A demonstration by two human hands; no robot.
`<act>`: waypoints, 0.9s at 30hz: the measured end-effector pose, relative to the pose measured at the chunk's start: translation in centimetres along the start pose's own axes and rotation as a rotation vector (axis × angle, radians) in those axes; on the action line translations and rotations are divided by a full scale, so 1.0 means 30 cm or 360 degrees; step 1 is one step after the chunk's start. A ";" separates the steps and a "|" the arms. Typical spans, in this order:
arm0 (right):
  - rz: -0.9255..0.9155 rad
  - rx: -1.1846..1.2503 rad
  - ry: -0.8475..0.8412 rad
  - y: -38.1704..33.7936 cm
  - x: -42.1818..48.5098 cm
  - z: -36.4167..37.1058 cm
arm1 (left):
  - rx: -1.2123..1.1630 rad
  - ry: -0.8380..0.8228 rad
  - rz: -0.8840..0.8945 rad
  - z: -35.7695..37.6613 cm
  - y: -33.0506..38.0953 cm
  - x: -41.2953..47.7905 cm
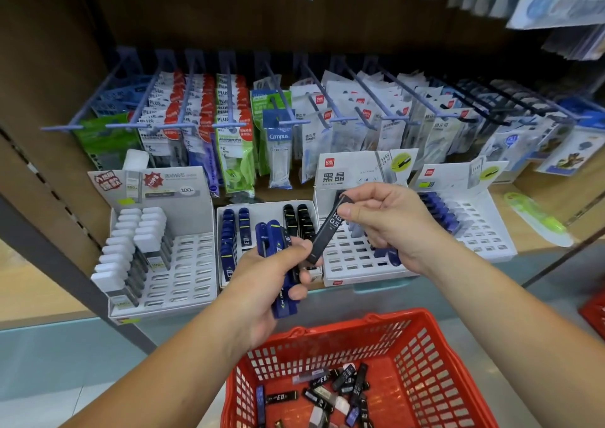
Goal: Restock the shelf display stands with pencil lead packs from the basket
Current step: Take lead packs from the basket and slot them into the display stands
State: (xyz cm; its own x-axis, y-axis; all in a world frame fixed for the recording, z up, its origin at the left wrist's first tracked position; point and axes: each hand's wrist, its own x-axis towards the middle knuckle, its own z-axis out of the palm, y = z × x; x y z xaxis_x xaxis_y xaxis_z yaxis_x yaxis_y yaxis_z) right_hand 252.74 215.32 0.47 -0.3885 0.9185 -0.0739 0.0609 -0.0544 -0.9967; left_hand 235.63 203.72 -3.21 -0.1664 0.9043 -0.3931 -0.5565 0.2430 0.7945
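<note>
Two hands (262, 273) (389, 228) holding packs (327, 231), four display stands (186, 264)

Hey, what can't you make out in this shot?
Head view:
- Number of blue packs in the left hand: fingers cover them.
- Slots of the stand behind the right hand and its black pack: hidden.
- Near side of basket: cut off by bottom edge.
- Small print on hanging packs: blurred.

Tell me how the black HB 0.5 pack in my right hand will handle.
Probably stiff: the black pack is straight though the right hand pinches only its upper end. Likely light, since a fingertip pinch holds it. Its flat faces suggest sliding, not rolling.
</note>
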 end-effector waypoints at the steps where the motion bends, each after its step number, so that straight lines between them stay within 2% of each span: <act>1: -0.0016 -0.0053 0.0015 -0.008 -0.004 0.005 | 0.0022 0.0024 0.0006 0.002 -0.002 0.004; 3: -0.0132 -0.0154 0.0119 -0.032 -0.004 -0.001 | 0.0118 0.0101 0.0041 -0.002 -0.006 0.015; 6: -0.0476 -0.0410 0.0427 -0.064 0.041 -0.048 | 0.0322 0.0148 0.0054 -0.011 -0.006 0.021; 8: -0.0550 -0.0642 0.0454 -0.047 0.087 -0.068 | 0.0329 0.0105 -0.0016 -0.017 -0.008 0.016; 13: -0.0480 -0.1096 0.0338 0.055 0.161 -0.074 | 0.0365 -0.0063 -0.0128 -0.034 0.001 0.010; 21: -0.0399 -0.1255 0.0289 0.064 0.188 -0.053 | 0.0222 -0.0112 -0.0123 -0.055 0.005 0.026; 27: -0.0284 -0.1385 0.0185 0.050 0.204 -0.044 | 0.0296 -0.0142 -0.0139 -0.072 0.007 0.028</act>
State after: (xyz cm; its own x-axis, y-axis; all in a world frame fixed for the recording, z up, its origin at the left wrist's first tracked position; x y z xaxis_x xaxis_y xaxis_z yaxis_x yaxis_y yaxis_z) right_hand 251.68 221.36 -1.42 -0.3660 0.9214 0.1307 0.7027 0.3657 -0.6102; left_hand 233.63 203.78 -4.37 -0.0470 0.9026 -0.4280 -0.4045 0.3746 0.8343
